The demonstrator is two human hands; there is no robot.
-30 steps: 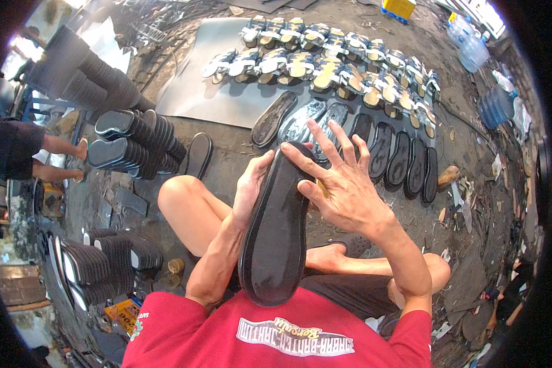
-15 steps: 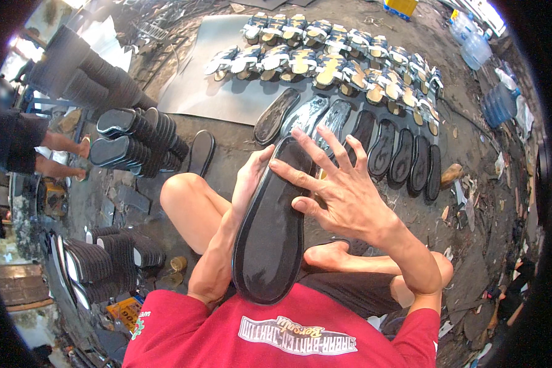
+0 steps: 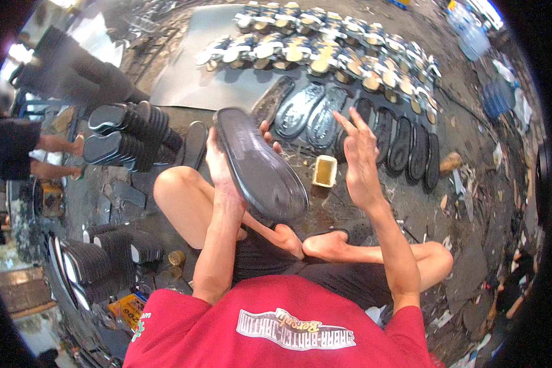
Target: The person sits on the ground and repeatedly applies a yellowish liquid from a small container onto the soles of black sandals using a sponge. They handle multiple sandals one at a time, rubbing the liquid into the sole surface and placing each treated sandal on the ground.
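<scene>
Lateral room: a gap separates the black sole from the right hand — a cream tub shows within it. Sole: held tilted ahead of the crossed legs. Left hand: gripping the sole around its edges. Right hand: ungripped, fingers extended forward.

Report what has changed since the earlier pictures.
The right hand has come off the shoe sole. The sole has moved farther from the chest, its top end now tipped left. A small tub has come into view. The left hand still holds the sole; the sandals and stacked soles stayed put.
</scene>
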